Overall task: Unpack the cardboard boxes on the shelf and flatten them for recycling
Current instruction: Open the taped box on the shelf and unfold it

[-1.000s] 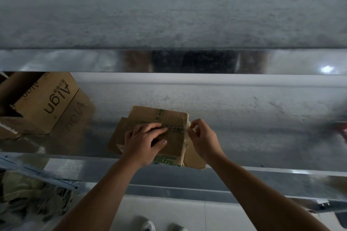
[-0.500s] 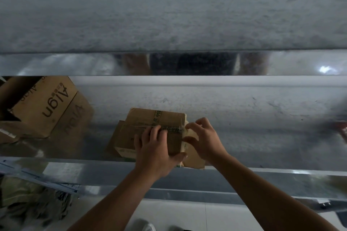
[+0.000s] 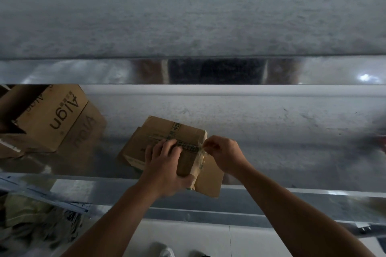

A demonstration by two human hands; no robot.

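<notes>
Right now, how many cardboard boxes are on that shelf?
2: a small taped box in the middle, a larger printed box at the left. Others may hide beyond the edge.

The person's left grip (image 3: pixel 165 166) and right grip (image 3: pixel 224 155) are bare, with the forearms (image 3: pixel 119 215) behind them uncovered to the view's lower edge. Two pale, round-toed shoes (image 3: pixel 166 252) peek below. The shiny metal shelf rail (image 3: pixel 83 71) mirrors a blurred dark garment (image 3: pixel 217 71).
</notes>
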